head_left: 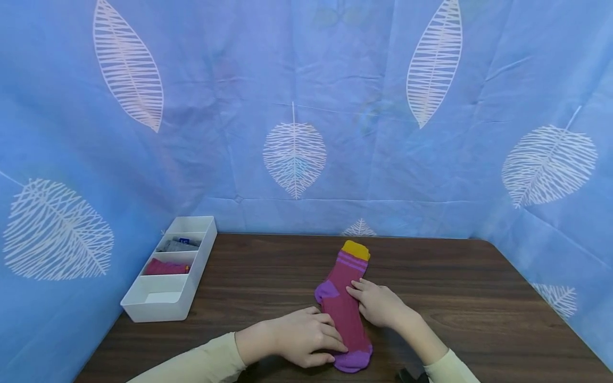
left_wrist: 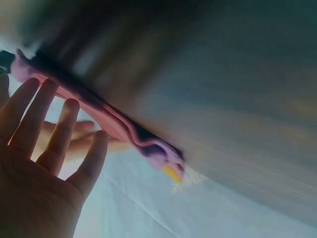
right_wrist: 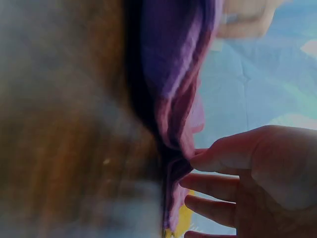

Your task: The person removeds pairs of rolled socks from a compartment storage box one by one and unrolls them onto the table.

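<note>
At the near side of the table (head_left: 460,303), the toe end of the socks (head_left: 346,319), apparently a pair laid one on the other, is pointed toward six o'clock. By the toe, at about eight o'clock from their middle, the near edge is touched by the left hand (head_left: 306,338), whose fingers are held fairly straight and spread. At three o'clock the opposite edge is met by the right hand (head_left: 380,304); its fingers are stretched out with the thumb at the fabric, and whether the edge is pinched cannot be told. The yellow cuff is turned toward half past twelve. Only the flattening and lining up seems to have been done here: no fold is seen, and the socks have not been put away. Toward ten o'clock a white box (head_left: 153,313) is placed, divided into four; a folded red piece (head_left: 166,267) is held in its second-nearest compartment and a grey piece (head_left: 176,245) in the third, so that much can be judged finished. Beyond, a blue cloth (head_left: 230,133) is hung.
</note>
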Demonstrator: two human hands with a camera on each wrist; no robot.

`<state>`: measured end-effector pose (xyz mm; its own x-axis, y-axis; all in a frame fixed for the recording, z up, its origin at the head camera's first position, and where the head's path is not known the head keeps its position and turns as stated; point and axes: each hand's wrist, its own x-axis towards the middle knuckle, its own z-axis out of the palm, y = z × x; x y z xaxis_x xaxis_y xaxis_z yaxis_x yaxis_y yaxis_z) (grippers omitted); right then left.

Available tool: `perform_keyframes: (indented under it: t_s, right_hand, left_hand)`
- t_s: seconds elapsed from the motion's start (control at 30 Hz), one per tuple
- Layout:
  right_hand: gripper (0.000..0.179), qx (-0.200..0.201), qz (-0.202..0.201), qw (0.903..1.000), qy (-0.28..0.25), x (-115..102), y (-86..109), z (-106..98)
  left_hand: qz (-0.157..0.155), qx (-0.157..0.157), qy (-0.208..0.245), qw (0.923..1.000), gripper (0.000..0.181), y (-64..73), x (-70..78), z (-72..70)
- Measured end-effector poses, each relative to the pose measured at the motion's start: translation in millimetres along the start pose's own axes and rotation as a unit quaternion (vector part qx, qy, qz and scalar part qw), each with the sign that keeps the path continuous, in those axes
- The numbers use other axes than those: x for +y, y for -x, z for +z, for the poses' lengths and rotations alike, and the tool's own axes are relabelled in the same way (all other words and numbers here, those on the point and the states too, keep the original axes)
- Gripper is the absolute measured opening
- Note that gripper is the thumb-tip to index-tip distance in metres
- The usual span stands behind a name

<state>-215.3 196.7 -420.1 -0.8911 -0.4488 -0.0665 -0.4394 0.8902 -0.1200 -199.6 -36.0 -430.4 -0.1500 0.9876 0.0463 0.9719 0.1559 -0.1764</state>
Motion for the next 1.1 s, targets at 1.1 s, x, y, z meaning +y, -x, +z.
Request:
perform_keyframes:
  t_s: [1.1]
  right_hand:
    - [0.039,-0.005,-0.128,0.9918,0.000,7,66.9,5]
  left_hand:
    - [-0.227,-0.126,0.041,0.9648,0.068,-48.6,-94.1,23.1]
